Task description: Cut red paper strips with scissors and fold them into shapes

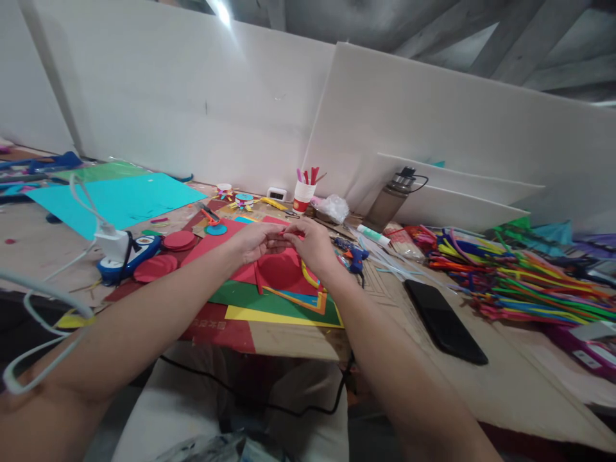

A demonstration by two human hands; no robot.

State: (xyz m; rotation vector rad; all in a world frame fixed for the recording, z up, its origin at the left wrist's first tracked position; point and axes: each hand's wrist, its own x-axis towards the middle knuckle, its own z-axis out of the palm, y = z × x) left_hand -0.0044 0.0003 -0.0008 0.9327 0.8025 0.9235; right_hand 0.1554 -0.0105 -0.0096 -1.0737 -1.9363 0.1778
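Note:
My left hand (257, 244) and my right hand (310, 244) meet above a stack of coloured paper, fingertips pinched together. Between them shows a bit of a small red piece (282, 235); its kind is too small to make out. Under my hands lie red sheets (282, 269), with a green sheet (240, 293) and a yellow sheet (283, 318) below. Orange and yellow strips (298, 299) lie on the right part of the stack. To the left of it sit red paper discs (156, 267) and a blue disc (215, 229).
A blue power strip (129, 256) with a white charger and cable stands left. To the right are a blue glue gun (357, 258), a black phone (445, 321) and many pipe cleaners (520, 276). Behind stand a paper cup of pens (304, 196) and a bottle (389, 202).

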